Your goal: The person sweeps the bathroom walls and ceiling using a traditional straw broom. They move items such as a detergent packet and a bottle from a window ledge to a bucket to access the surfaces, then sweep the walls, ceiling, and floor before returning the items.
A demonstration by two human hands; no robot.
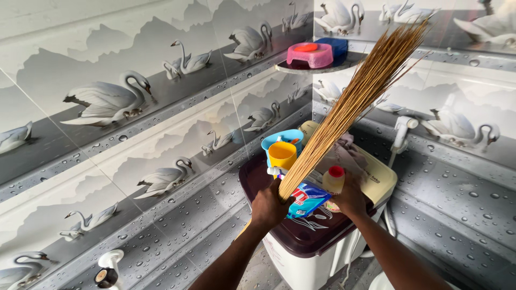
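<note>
Glossy swan tiles [134,102] back left hand [269,207] gripping stiff straw broom [355,102].

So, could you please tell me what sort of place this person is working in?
Most likely a home bathroom or wash area: the walls are tiled with swan-patterned tiles, a top-loading washing machine stands in the corner, and a corner shelf holds a pink soap dish.

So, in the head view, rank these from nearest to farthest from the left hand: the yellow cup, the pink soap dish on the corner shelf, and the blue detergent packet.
From the left hand, which grips the stick broom:
1. Blue detergent packet, just to its right on the washing machine lid.
2. Yellow cup, a little beyond the hand, toward the wall.
3. Pink soap dish, high on the corner shelf, clearly farthest.
</note>
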